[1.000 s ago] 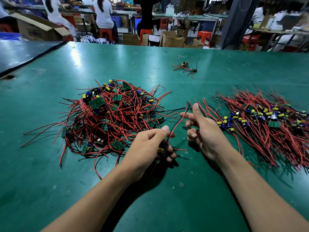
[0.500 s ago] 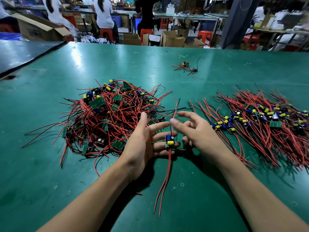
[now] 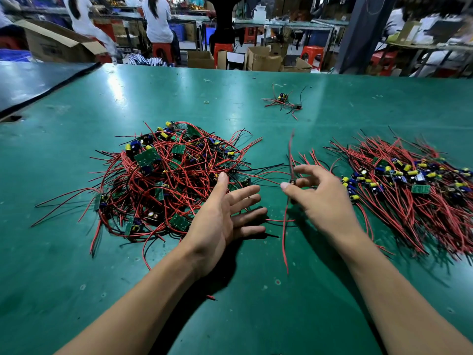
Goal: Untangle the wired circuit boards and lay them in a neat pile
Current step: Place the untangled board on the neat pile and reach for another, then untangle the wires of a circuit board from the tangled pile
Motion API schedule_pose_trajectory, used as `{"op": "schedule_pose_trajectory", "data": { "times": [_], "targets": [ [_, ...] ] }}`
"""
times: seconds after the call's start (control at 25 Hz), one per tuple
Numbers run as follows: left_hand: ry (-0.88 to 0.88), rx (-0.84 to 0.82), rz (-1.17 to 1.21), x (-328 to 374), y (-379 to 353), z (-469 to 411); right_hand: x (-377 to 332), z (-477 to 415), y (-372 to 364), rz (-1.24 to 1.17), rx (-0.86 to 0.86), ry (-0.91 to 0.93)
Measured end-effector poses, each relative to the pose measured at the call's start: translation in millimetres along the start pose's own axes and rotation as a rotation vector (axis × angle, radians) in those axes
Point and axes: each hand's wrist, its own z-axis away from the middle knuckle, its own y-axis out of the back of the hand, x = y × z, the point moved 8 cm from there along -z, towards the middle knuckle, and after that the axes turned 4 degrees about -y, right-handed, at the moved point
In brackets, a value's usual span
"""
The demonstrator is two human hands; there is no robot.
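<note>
A tangled heap of small green circuit boards with red and black wires (image 3: 169,175) lies left of centre on the green table (image 3: 230,316). At the right lies a tidier pile of boards (image 3: 409,185), its wires running roughly parallel. My right hand (image 3: 320,198) pinches one wired board (image 3: 291,181) between thumb and fingers, just left of that pile; its red wires stick up and trail down toward me. My left hand (image 3: 225,213) is open, palm up, fingers spread, at the right edge of the tangled heap.
A small separate cluster of wired boards (image 3: 284,102) lies farther back on the table. A dark table section (image 3: 30,83) adjoins at the far left. Beyond the far edge are cardboard boxes (image 3: 261,58), red stools and seated people.
My left hand pulled one board free from the heap, and my right hand took it. The right hand now carries it rightward toward the tidy pile; the left hand is empty.
</note>
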Motion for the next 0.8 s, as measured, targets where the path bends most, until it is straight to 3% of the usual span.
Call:
{"op": "schedule_pose_trajectory", "data": {
  "times": [0.16,0.28,0.4,0.6,0.8],
  "targets": [
    [-0.022,0.011,0.021,1.5,0.9,1.0,3.9,-8.5,34.5,0.285,0.205,0.042],
    [-0.035,0.016,0.019,2.2,-0.1,1.9,-4.2,-5.4,31.8,0.505,0.237,0.165],
    [-0.04,0.031,0.021,1.4,0.0,1.1,-16.5,5.6,1.8,0.431,0.097,0.328],
    [-0.048,0.034,-0.004,-0.3,-0.1,-1.2,-13.5,21.6,-49.9,0.42,-0.192,0.43],
    [-0.088,-0.005,-0.082,0.6,-4.5,2.1,-16.1,21.9,-67.7,0.576,-0.328,0.484]
  ]
}}
